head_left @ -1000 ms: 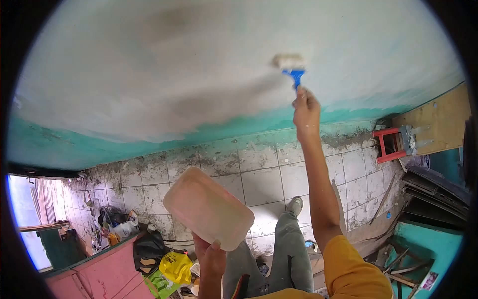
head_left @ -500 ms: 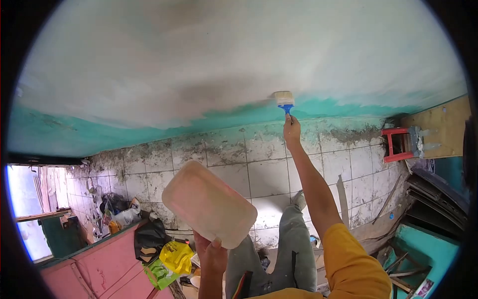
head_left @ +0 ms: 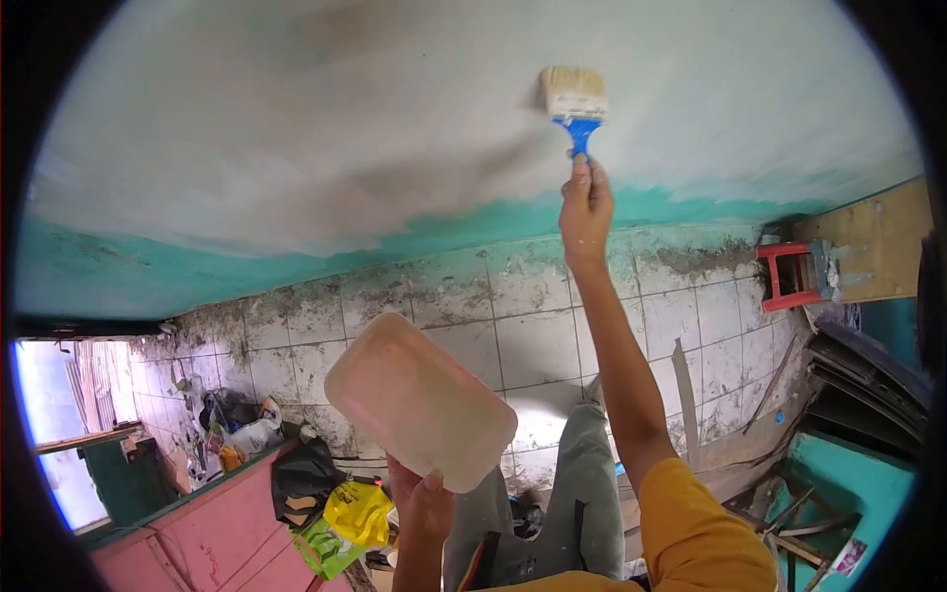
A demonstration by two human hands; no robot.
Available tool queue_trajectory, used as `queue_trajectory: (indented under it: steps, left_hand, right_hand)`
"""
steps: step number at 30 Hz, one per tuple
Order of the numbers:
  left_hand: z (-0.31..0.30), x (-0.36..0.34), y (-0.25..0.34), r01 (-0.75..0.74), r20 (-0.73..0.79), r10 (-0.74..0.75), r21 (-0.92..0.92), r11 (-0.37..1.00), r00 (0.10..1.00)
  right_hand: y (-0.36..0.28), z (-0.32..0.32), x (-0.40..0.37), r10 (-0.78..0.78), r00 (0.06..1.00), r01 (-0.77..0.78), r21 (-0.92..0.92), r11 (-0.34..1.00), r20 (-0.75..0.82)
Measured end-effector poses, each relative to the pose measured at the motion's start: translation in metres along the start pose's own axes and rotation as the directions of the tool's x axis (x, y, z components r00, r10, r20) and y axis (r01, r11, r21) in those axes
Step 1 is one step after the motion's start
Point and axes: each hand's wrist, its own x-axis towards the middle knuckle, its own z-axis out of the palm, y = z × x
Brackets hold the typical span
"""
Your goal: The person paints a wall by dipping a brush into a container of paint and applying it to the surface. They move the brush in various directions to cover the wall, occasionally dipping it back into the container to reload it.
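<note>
My right hand [head_left: 589, 212] grips the blue handle of a wide paintbrush [head_left: 578, 107], its pale bristles up against the wall [head_left: 414, 118]. Whitish paint covers the upper wall, and a ragged green band [head_left: 473, 225] shows below it. In my left hand [head_left: 422, 503] is a pale, rectangular plastic tub [head_left: 419, 405], held by its near edge with the thumb on top and tilted. A thin pale layer shows over its inside.
Dirty white tiles [head_left: 538, 345] run below the green band. A red stool [head_left: 789, 276] stands at right near dark stacked panels [head_left: 868, 385]. At lower left lie yellow [head_left: 357, 513] and black [head_left: 299, 479] bags beside a pink panel [head_left: 197, 533].
My right hand has moved the paintbrush upward along the wall, from the edge of the green band into the whitish area. The tub in my left hand has barely shifted.
</note>
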Motion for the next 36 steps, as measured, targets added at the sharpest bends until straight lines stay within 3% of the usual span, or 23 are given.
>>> queue_trajectory:
  steps: [2,6,8,9,11,14,16,17,19,23,25,27,28,29,30,31,33,35,36]
  left_hand:
    - [-0.006,0.004,0.004,0.07,-0.013,-0.071,-0.076,0.995,0.997]
    - [-0.023,0.011,0.01,0.072,-0.019,-0.073,-0.053,0.996,0.997]
    - [-0.034,0.013,0.012,0.088,-0.061,-0.09,-0.032,0.996,0.994]
    - [-0.035,0.014,0.014,0.091,-0.056,-0.092,-0.03,0.995,0.994]
    - [-0.036,0.018,0.02,0.076,-0.028,-0.077,-0.044,0.996,0.997]
    - [-0.034,0.022,0.03,0.028,0.038,-0.028,0.008,1.0,0.999]
    - [-0.035,0.025,0.032,0.028,0.053,-0.028,0.005,1.0,0.998]
    - [-0.036,0.027,0.033,0.028,0.063,-0.028,0.005,1.0,0.998]
    - [-0.036,0.027,0.034,0.031,0.05,-0.032,0.013,0.999,0.998]
    - [-0.037,0.03,0.036,0.006,0.071,-0.007,0.024,1.0,0.997]
    - [-0.039,0.031,0.032,-0.003,0.051,0.001,0.033,0.999,0.999]
    - [-0.035,0.032,0.028,-0.012,0.033,0.011,0.038,0.999,0.999]
    - [-0.031,0.032,0.027,-0.041,0.05,0.039,0.035,0.999,0.998]
    - [-0.025,0.033,0.027,-0.07,0.067,0.068,0.032,0.997,0.995]
    - [-0.019,0.032,0.027,-0.074,0.066,0.071,0.034,0.997,0.995]
    - [-0.011,0.033,0.026,-0.082,0.082,0.079,0.031,0.996,0.994]
    - [0.006,0.031,0.025,-0.1,0.104,0.097,0.021,0.995,0.99]
    - [0.025,0.029,0.02,-0.103,0.088,0.099,0.032,0.994,0.991]
    - [0.041,0.025,0.02,-0.112,0.096,0.109,0.022,0.994,0.989]
  right_hand:
    - [0.064,0.002,-0.007,0.057,0.998,-0.057,-0.104,0.993,0.001]
    - [0.17,-0.006,-0.033,0.071,0.997,-0.074,-0.29,0.954,-0.022]
    - [0.197,-0.013,-0.049,0.252,0.965,-0.262,-0.356,0.897,-0.073]
    - [0.196,-0.017,-0.052,0.25,0.965,-0.262,-0.356,0.897,-0.079]
    - [0.192,-0.017,-0.051,0.469,0.874,-0.478,-0.401,0.781,-0.128]
    - [0.107,-0.005,-0.03,0.492,0.869,-0.479,-0.335,0.811,-0.049]
    - [0.041,0.01,-0.022,0.365,0.929,-0.371,-0.169,0.913,-0.066]
    - [0.013,0.015,-0.02,0.363,0.929,-0.37,-0.17,0.914,-0.068]
    - [-0.021,0.02,-0.021,0.172,0.983,-0.177,-0.096,0.98,-0.059]
    - [0.035,0.023,-0.021,0.066,0.994,-0.068,-0.024,0.997,-0.082]
    - [0.116,0.013,-0.023,0.032,0.996,-0.051,-0.231,0.972,-0.087]
    - [0.168,0.002,-0.039,0.082,0.987,-0.132,-0.398,0.908,-0.14]
    - [0.191,-0.01,-0.045,0.085,0.987,-0.134,-0.394,0.909,-0.138]
    - [0.212,-0.024,-0.049,0.271,0.953,-0.302,-0.423,0.854,-0.133]
    - [0.218,-0.035,-0.051,0.445,0.886,-0.454,-0.453,0.767,-0.133]
    - [0.199,-0.038,-0.052,0.441,0.888,-0.449,-0.451,0.772,-0.13]
    - [0.154,-0.054,-0.054,0.636,0.769,-0.625,-0.273,0.732,-0.056]
    - [0.13,-0.077,-0.057,0.519,0.853,-0.494,-0.228,0.839,0.062]
    - [0.102,-0.088,-0.058,0.528,0.844,-0.495,-0.241,0.834,0.094]
